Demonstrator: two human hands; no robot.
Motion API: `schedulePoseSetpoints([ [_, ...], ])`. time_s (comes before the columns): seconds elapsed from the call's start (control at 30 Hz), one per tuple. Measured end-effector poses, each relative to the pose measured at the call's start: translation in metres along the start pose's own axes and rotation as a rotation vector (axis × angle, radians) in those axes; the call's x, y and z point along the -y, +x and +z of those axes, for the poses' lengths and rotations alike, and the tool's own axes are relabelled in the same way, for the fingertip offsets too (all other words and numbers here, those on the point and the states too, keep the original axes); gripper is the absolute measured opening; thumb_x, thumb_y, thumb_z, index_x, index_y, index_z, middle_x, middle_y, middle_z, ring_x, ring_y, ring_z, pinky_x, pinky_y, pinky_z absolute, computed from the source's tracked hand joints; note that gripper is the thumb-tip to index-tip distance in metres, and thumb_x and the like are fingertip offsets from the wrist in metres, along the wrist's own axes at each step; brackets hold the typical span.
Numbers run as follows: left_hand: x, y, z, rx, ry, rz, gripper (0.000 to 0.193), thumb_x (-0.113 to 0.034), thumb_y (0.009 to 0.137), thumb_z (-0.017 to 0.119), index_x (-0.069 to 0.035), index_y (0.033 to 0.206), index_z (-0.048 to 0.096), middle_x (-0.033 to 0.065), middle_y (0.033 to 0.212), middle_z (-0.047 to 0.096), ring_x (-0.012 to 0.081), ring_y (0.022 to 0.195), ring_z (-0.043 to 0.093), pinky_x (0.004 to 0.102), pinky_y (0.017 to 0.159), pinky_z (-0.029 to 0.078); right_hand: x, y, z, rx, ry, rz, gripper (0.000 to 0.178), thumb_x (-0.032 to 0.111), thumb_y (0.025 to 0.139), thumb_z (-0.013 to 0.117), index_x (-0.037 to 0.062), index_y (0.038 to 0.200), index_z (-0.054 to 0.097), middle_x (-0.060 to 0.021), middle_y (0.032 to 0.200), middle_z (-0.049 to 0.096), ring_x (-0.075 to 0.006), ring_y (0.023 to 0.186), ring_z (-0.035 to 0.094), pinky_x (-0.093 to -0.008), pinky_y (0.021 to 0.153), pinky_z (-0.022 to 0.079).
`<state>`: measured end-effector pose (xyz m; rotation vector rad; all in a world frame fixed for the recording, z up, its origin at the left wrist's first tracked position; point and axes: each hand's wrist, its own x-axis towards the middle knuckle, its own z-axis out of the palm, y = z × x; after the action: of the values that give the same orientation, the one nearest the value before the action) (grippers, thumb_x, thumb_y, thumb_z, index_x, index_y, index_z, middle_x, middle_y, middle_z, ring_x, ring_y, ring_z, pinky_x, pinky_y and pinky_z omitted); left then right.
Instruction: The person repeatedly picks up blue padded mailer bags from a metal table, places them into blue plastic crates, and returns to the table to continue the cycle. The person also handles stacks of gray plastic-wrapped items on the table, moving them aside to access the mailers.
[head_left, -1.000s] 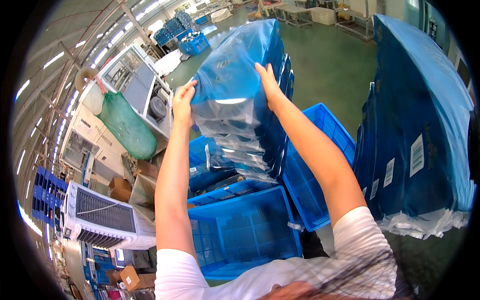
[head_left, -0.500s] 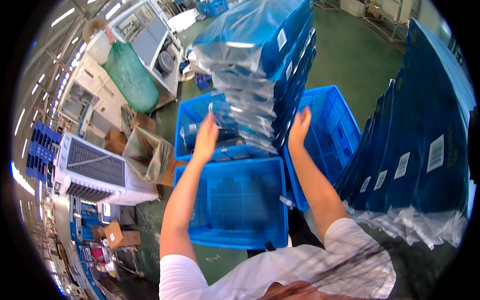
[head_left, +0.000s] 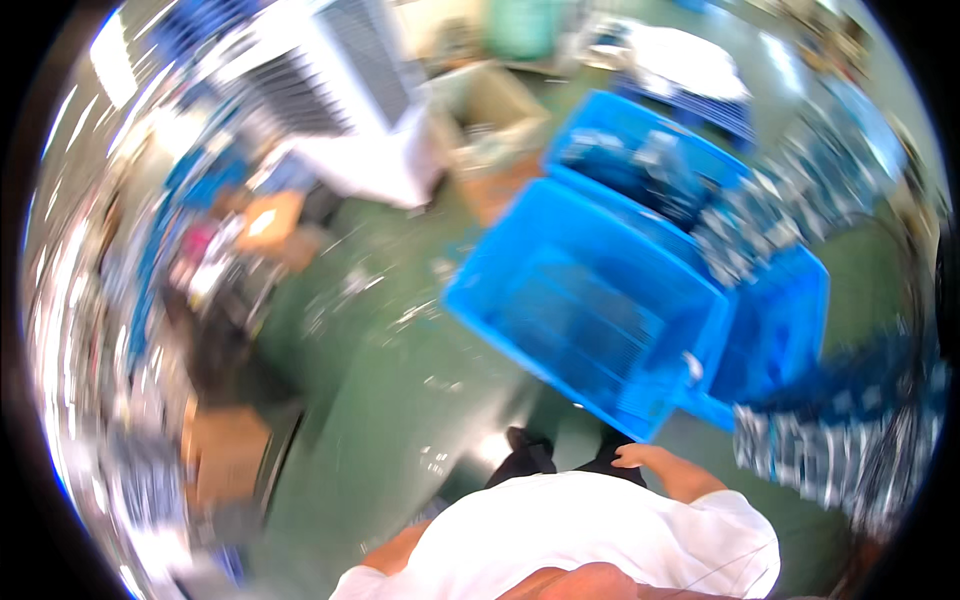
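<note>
Three crates: front crate (head_left: 590, 290); rear crate (head_left: 640, 118), with packs (head_left: 668, 180), behind it; side crate (head_left: 782, 312) at right. Right hand (head_left: 632, 457) near front crate; fingers' state indeterminable.

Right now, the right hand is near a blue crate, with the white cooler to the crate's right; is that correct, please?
Wrong side: the head view shows the right hand near the blue crate, with the white cooler to the crate's left.

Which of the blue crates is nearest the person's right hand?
The front crate, the one showing its whole open top: its near corner lies by the right hand. The rear crate and right-side crate both sit farther away.
</note>
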<state>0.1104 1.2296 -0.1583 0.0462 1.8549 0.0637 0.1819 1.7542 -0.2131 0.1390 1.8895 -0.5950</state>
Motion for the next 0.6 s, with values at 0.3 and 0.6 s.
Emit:
schedulePoseSetpoints([
  [0.3, 0.065, 0.038, 0.067, -0.410, -0.945, 0.122, 0.050, -0.040, 0.080, 0.052, -0.008, 0.118, 0.050, 0.0161, 0.108, 0.059, 0.0312, 0.099, 0.057, 0.0394, 0.083, 0.045, 0.261, 0.130, -0.184, -0.324, 0.691, -0.300, 0.023, 0.024, 0.083, 0.050, 0.0075, 0.097, 0.058, -0.0078, 0.085, 0.060, -0.0162, 0.075, 0.056, -0.0297, 0.063, 0.045],
  [0.6, 0.204, 0.071, -0.180, -0.601, -0.804, 0.289, 0.043, -0.035, 0.085, 0.051, -0.004, 0.115, 0.051, 0.0176, 0.105, 0.058, 0.0290, 0.095, 0.058, 0.0354, 0.083, 0.045, 0.335, 0.298, -0.199, 0.200, -0.715, -0.528, 0.030, 0.031, 0.081, 0.051, 0.0043, 0.087, 0.063, -0.0202, 0.090, 0.061, -0.0343, 0.085, 0.058, -0.0414, 0.074, 0.046],
])
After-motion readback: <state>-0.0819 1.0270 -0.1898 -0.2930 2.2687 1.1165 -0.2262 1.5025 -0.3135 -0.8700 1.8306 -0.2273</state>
